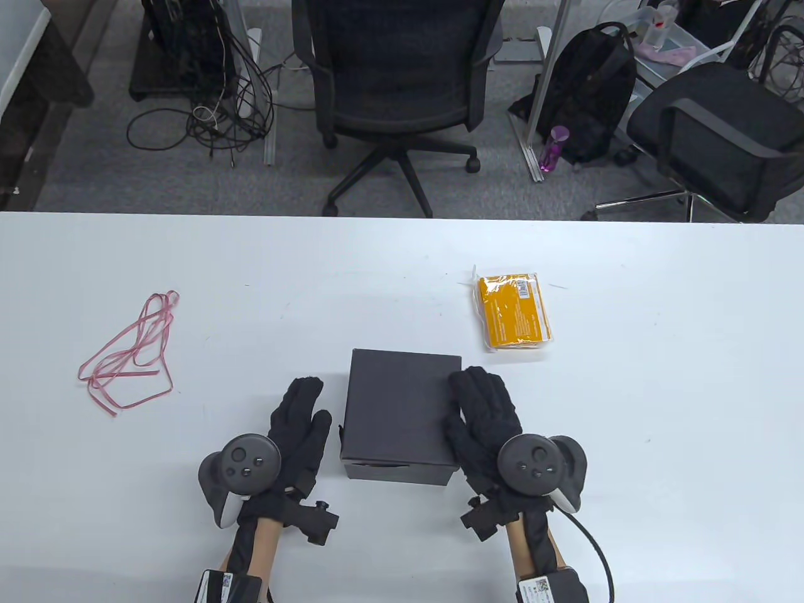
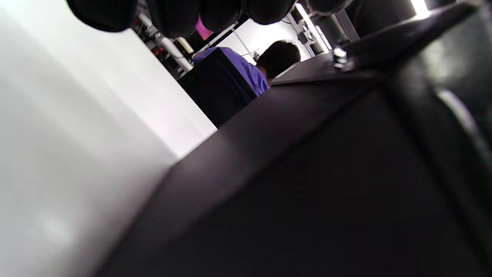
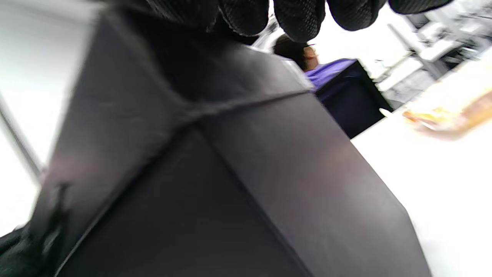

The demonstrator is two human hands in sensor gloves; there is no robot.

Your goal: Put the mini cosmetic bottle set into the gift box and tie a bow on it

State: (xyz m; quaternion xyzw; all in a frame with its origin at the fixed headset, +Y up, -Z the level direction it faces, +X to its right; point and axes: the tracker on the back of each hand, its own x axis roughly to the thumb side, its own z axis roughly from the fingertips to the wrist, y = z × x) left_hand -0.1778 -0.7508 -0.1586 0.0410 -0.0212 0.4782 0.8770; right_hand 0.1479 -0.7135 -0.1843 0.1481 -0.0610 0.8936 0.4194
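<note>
Table view looks down from above, both wrist views tilted, very near the black box [image 1: 399, 411], shared by all

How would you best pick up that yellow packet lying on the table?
The yellow packet lies flat in a loose clear wrap. Probably come from above with the right hand, the nearer one, thumb and fingers across its two long edges; the narrower span should suit a pinch.

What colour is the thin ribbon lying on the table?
Pink, or pale red; the ribbon shows best in the table view.
</note>
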